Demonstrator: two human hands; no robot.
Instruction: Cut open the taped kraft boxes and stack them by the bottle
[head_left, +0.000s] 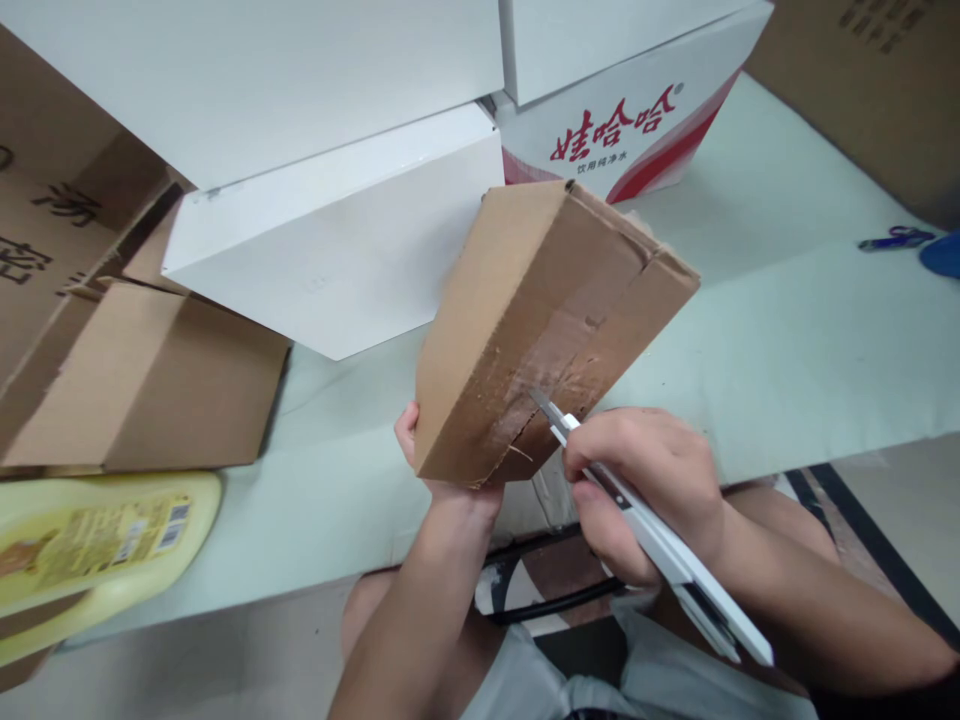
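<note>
A brown cardboard box (472,290) is held tilted above the table's front edge, its taped face turned toward me. My left hand (450,480) grips it from below and behind; a fingertip shows at its left side and most fingers are hidden. In my right hand (645,480) is a white utility knife (667,545), the fingers closed round its handle. The bare blade is out and its tip meets the box's taped face, close to a ragged slit. Clear tape over that seam looks wrinkled and torn.
White cartons (337,250) stand along the back of the pale green table (787,350), one with red lettering. Another cardboard box (150,380) and a yellow bottle (112,550) are at left. Blue-handled scissors (896,238) lie at far right.
</note>
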